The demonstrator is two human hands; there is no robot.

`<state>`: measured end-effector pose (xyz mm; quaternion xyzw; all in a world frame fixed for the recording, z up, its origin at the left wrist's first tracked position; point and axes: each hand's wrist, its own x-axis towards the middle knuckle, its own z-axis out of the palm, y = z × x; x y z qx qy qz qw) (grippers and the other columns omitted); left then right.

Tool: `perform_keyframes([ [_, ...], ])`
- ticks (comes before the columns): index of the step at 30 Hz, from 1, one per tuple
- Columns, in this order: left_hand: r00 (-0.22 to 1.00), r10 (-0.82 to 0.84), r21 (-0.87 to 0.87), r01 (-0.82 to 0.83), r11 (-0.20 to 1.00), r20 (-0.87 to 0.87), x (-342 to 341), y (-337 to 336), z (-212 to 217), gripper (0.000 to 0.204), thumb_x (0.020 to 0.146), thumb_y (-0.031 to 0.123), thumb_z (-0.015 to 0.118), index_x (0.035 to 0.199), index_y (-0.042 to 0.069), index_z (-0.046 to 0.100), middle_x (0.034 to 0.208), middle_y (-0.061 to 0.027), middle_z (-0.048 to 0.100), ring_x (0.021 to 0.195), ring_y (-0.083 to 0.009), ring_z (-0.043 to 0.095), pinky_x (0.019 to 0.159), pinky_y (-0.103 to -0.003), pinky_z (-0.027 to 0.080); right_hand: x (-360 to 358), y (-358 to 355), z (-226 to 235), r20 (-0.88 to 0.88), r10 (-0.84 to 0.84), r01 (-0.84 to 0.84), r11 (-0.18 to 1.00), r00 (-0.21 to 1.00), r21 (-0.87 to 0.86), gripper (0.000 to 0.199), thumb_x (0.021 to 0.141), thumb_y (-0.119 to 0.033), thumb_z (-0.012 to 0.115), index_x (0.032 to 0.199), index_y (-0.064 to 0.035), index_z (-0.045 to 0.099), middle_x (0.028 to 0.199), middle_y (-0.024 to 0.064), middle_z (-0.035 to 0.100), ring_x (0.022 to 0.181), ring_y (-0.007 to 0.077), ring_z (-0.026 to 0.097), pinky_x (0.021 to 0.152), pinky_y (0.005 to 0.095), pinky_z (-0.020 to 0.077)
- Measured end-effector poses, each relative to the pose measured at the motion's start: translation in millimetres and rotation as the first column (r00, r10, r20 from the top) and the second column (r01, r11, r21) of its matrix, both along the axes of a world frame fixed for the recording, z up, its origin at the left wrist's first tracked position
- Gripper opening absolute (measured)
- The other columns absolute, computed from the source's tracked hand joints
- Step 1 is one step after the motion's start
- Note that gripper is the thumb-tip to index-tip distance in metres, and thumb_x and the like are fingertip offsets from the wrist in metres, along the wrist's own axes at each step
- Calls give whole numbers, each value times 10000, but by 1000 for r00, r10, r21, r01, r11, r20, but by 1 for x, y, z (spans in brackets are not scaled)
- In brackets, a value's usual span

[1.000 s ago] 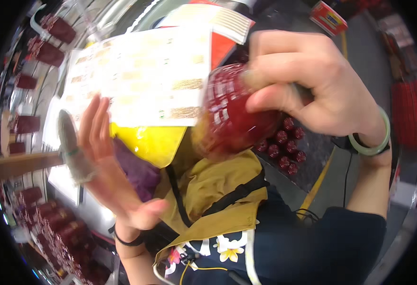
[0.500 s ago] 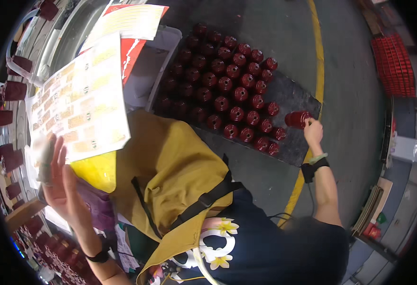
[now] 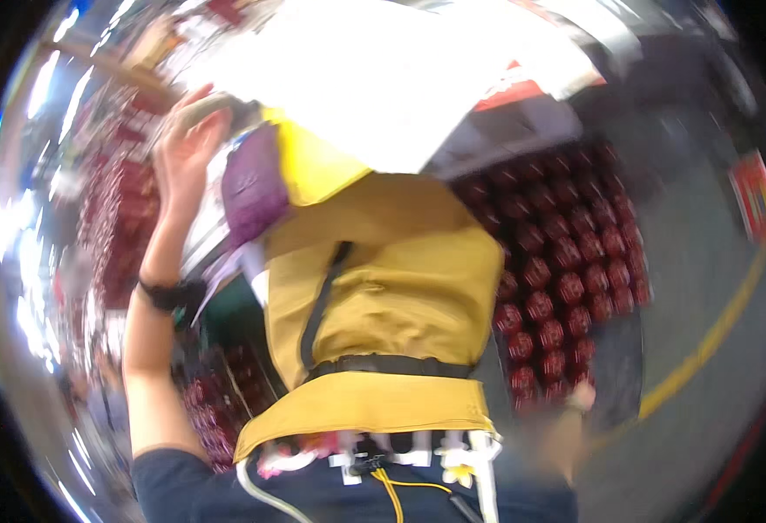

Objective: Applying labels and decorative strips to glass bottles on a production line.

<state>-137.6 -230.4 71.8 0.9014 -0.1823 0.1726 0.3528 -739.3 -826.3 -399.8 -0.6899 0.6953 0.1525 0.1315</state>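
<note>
My left hand [image 3: 189,148] is raised at the upper left, beside a purple cloth [image 3: 256,187] and the edge of a yellow sheet [image 3: 317,161]. Its fingers look loosely bent and apart, with no held thing visible. My right hand [image 3: 582,397] is low on the right, badly smeared by motion, so its fingers cannot be read. It is at the near end of a block of glossy dark red ribbed cylinders [image 3: 570,288], standing in close rows on a dark board [image 3: 616,366]. Whether it holds a cylinder cannot be seen.
A large, washed-out white sheet [image 3: 357,78] lies ahead of my mustard apron [image 3: 383,296]. Behind the cylinders stands a pale bin [image 3: 522,131]. More dark red pieces [image 3: 121,209] fill the left side. A yellow line [image 3: 705,349] curves along the floor at right.
The whole view has swung leftward. Half a second ago my right hand gripped a dark red cylinder lying apart on the board; now it is blurred beside the rows. My left hand stays raised.
</note>
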Motion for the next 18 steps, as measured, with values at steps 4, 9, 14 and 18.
perform_keyframes([
  [4,1000,-13,-111,14,994,10,-43,33,13,318,943,-105,623,1240,-11,687,1385,-117,637,1219,-176,628,1065,-329,520,141,24,-15,178,395,-399,917,901,-15,553,908,-544,631,1141,-59,757,1063,177,756,939,367,718,811,510,561],
  [9,934,332,-270,-289,919,131,-81,97,-45,448,939,-54,671,1372,19,579,1356,-91,618,1212,-163,629,1012,-319,534,224,-10,21,275,619,-548,782,735,-295,435,913,-415,632,1133,-58,748,1077,184,733,954,374,698,846,514,545],
  [14,466,745,-435,-611,661,477,-128,248,-37,448,897,-7,704,1334,35,615,1321,-91,594,1172,-193,609,982,-328,522,236,-55,109,281,669,-430,688,688,-585,326,917,-286,633,1125,-58,738,1092,191,710,970,381,678,881,518,530],
  [18,-143,984,-569,-821,-56,110,-184,411,-54,716,848,193,815,1433,-36,471,1344,-211,537,1240,-344,553,1073,-430,451,257,-65,168,309,671,-271,613,674,-742,253,921,-182,634,1119,-57,731,1103,196,691,983,387,662,908,521,518],
])
